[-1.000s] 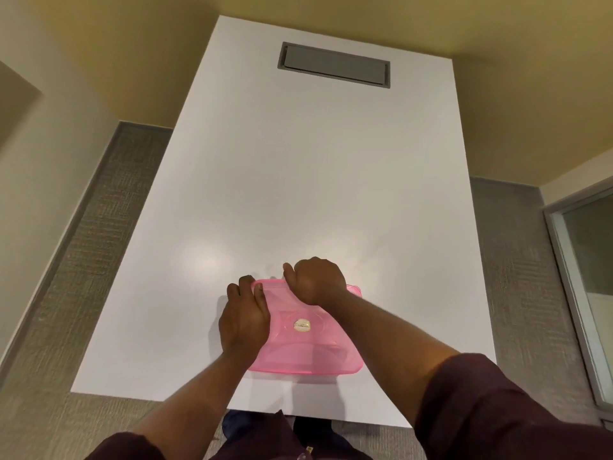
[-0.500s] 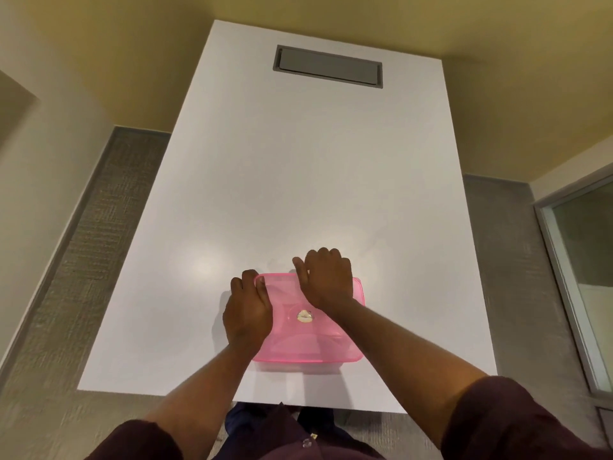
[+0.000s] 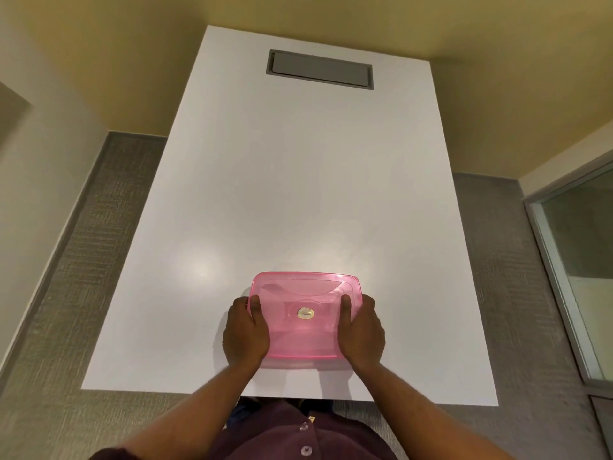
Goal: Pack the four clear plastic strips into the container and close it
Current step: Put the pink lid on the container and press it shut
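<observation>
A pink see-through container [image 3: 303,293] with its lid on sits near the front edge of the white table [image 3: 298,180]. A small gold sticker marks the lid's middle. My left hand [image 3: 243,330] grips the container's left side, thumb over the lid. On the opposite side my right hand [image 3: 361,330] holds it the same way. No clear plastic strips show on the table; whether they lie inside I cannot tell.
A grey rectangular hatch [image 3: 320,69] is set into the table's far end. Grey carpet runs along both sides of the table. A glass panel [image 3: 577,260] stands at the right.
My right hand has left the lid's back edge and moved to the container's right side. My left hand slid down the left side. The lid now lies flat and square.
</observation>
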A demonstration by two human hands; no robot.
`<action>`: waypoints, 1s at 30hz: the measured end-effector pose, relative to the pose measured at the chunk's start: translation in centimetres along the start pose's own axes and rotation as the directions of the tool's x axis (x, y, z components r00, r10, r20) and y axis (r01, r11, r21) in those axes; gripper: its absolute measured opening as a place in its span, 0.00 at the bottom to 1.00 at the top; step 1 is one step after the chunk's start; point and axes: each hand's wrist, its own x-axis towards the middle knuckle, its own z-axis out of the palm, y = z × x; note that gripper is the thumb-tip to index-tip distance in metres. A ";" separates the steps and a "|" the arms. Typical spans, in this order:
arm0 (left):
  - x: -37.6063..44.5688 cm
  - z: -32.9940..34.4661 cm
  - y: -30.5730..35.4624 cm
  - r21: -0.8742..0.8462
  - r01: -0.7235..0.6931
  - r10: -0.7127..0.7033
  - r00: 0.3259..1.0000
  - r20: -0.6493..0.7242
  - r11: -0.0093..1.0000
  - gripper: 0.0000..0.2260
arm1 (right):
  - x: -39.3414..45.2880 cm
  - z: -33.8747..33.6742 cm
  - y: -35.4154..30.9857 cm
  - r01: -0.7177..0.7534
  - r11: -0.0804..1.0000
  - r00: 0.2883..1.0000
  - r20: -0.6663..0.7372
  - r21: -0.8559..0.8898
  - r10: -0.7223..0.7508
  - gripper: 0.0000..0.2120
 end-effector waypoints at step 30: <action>0.6 -0.9 1.2 -0.375 0.383 -0.239 0.895 0.377 0.844 0.26 | 1.4 -0.5 0.6 -0.287 0.879 0.936 0.306 0.380 0.174 0.23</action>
